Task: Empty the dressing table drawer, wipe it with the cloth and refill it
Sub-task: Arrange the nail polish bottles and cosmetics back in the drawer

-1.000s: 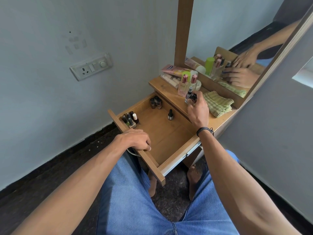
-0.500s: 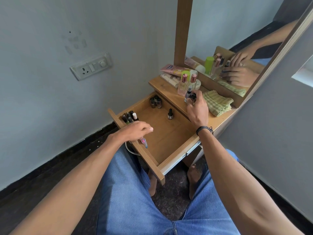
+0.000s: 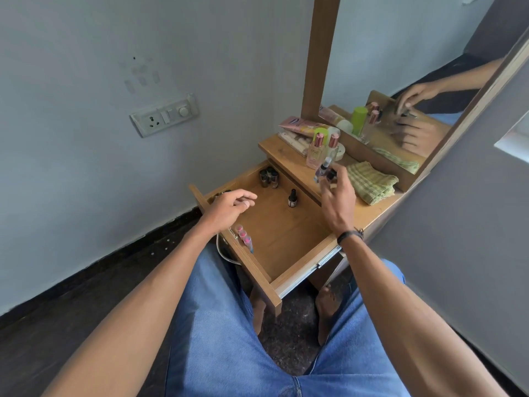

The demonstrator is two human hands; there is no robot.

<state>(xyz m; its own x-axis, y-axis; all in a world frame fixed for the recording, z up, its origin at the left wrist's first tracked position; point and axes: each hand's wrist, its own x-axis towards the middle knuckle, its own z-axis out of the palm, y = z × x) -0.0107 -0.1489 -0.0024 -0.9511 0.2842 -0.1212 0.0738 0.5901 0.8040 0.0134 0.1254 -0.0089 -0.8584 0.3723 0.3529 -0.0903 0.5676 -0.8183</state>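
The wooden drawer (image 3: 286,239) of the dressing table stands pulled out over my knees. Inside it are three dark little bottles (image 3: 269,177) at the back left, a single dark bottle (image 3: 292,197) and pink-capped tubes (image 3: 243,234) against the front wall. My left hand (image 3: 229,207) hovers with relaxed fingers over the drawer's front-left corner and covers more dark bottles there. My right hand (image 3: 336,196) is above the table top, fingers spread, just behind a small spray bottle (image 3: 323,169). A folded green checked cloth (image 3: 369,181) lies on the top to the right.
Pink perfume bottles (image 3: 317,146), a tube (image 3: 300,124) and a white jar crowd the back of the table top (image 3: 286,151) below the mirror (image 3: 415,67). A wall socket (image 3: 164,116) is at left. A grey wall stands close on the right. My legs are under the drawer.
My left hand left the drawer's front edge and moved over the front-left corner, uncovering the pink-capped tubes. My right hand lifted off the small bottles on the top and spread its fingers.
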